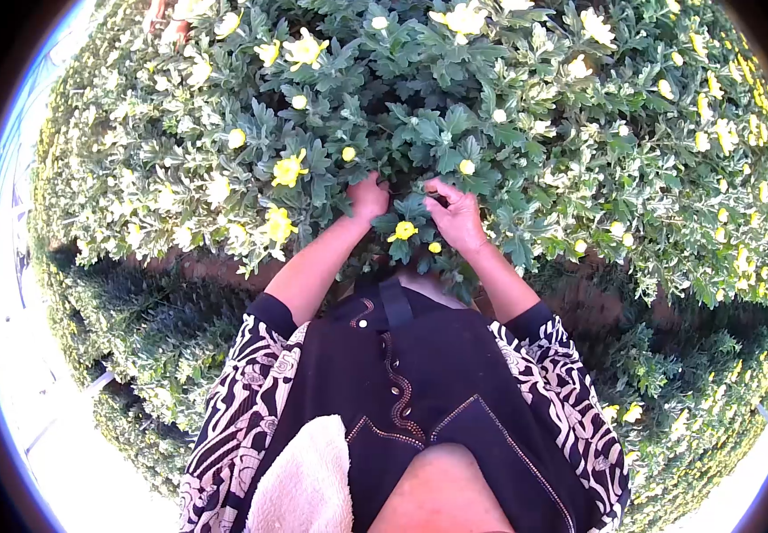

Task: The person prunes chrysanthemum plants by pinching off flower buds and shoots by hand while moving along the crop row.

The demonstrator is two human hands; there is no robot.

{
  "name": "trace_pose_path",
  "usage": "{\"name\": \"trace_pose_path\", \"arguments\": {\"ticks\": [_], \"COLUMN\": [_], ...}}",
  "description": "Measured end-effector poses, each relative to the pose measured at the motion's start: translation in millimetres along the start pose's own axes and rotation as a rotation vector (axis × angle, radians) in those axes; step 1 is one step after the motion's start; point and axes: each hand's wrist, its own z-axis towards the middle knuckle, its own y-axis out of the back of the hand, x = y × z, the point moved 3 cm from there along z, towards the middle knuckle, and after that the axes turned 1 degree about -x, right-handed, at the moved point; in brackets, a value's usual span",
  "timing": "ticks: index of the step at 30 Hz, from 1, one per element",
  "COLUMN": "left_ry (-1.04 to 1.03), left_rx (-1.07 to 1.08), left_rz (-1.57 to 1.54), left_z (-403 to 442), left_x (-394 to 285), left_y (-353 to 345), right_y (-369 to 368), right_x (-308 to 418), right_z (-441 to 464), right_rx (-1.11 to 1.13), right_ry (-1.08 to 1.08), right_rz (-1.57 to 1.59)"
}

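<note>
My left hand (pixel 369 197) reaches into the leaves of a yellow-flowered chrysanthemum plant, and most of its fingers are hidden by foliage. To its right, my right hand (pixel 459 219) is at the same plants with thumb and forefinger curved and their tips apart; dark leaves show in the gap, and nothing held can be made out. Between and just below the hands is a yellow bloom (pixel 403 231), with a small yellow bud (pixel 435 248) beside it. Another bud (pixel 348 155) sits above my left hand, and a paler one (pixel 467 167) above my right.
Dense chrysanthemum rows spread ahead and to both sides, with open yellow flowers (pixel 289 168) and many buds. Shaded strips of soil (pixel 593 298) run between rows. A white towel (pixel 304 480) hangs over my dark top. Something reddish (pixel 171 28) shows at the upper left.
</note>
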Motion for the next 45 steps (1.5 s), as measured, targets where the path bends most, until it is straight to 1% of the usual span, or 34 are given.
{"name": "trace_pose_path", "arguments": {"ticks": [1,2,4,5,6,7,8,9,10,11,12,13,14,16,18,19,20,21,22,24,25,26,28,29,30,31,36,38,39,40,42,43,44,45], "left_ry": [-0.099,-0.196,-0.276,-0.061,-0.117,-0.153,-0.047,-0.009,0.113,0.17,0.149,0.19,0.263,0.408,0.585,0.577,0.23,0.167,0.11,0.049,0.037,-0.056,-0.097,-0.107,-0.23,-0.353,-0.299,-0.21,-0.246,-0.254,-0.258,-0.305,-0.309,-0.349], "left_rx": [-0.055,-0.106,-0.108,0.22,0.211,0.176,0.248,0.247,0.212,0.154,0.137,0.104,0.063,0.141,0.292,0.344,0.278,0.272,0.268,0.301,0.316,0.311,0.433,0.436,0.394,0.351,0.333,0.329,0.298,0.306,0.209,0.181,0.185,0.22], "left_rz": [0.035,0.073,-0.179,-0.119,-0.329,-0.321,-0.407,-0.478,-0.699,-0.789,-0.788,-0.79,-0.862,-0.785,-0.582,-0.393,-0.01,-0.11,-0.211,-0.654,-0.723,-0.77,-0.683,-0.681,-0.64,-0.598,-0.65,-0.687,-0.696,-0.689,-0.853,-0.869,-0.862,-0.823], "left_z": [-3,-8,-28,-40,-59,-77,-93,-110,-128,-143,-154,-167,-179,-198,-204,-205,-202,-194,-187,-170,-161,-155,-145,-142,-140,-139,-129,-125,-122,-122,-120,-120,-122,-125], "left_x": [0,-1,-4,-13,-14,-17,-6,5,7,22,39,54,76,126,156,167,177,172,165,151,136,126,112,109,103,96,79,82,90,93,95,96,96,95], "left_y": [1,5,23,51,71,91,104,120,141,157,175,191,197,201,191,183,175,170,163,149,148,142,137,131,127,125,124,122,115,109,106,105,106,108], "right_y": [7,11,10,13,17,23,29,34,40,43,42,43,45,41,21,7,-11,-28,-40,-65,-78,-92,-111,-119,-126,-133,-156,-153,-151,-149,-145,-146,-146,-144], "right_x": [2,8,13,12,11,16,23,34,46,57,67,74,80,65,58,54,48,38,32,27,26,28,28,24,18,6,0,7,-2,-8,-15,-30,-25,-18], "right_z": [0,2,-4,-8,-12,-20,-27,-34,-42,-52,-65,-79,-95,-129,-148,-152,-155,-157,-155,-141,-134,-128,-120,-119,-118,-119,-104,-98,-97,-95,-90,-86,-81,-76], "right_rx": [0.072,0.085,0.142,0.126,0.109,0.122,0.133,0.144,0.147,0.134,0.043,0.008,-0.027,0.009,0.234,0.27,0.308,0.232,0.225,0.237,0.234,0.241,0.236,0.284,0.329,0.324,0.238,0.157,0.043,0.031,-0.013,-0.066,-0.071,-0.041], "right_ry": [-0.053,-0.056,-0.035,0.019,0.068,0.012,-0.038,0.021,0.09,0.08,0.074,0.017,-0.038,-0.22,-0.279,-0.326,-0.373,-0.302,-0.315,-0.249,-0.247,-0.202,-0.147,-0.164,-0.185,-0.211,-0.17,-0.093,0.188,0.184,0.102,-0.126,-0.125,-0.256], "right_rz": [-0.136,-0.137,-0.019,-0.055,-0.088,-0.137,-0.189,-0.268,-0.351,-0.348,-0.274,-0.242,-0.21,-0.034,-0.199,-0.246,-0.293,-0.335,-0.343,-0.287,-0.29,-0.267,-0.245,-0.322,-0.399,-0.446,-0.53,-0.797,-0.764,-0.76,-0.526,-0.115,-0.108,0.06]}}
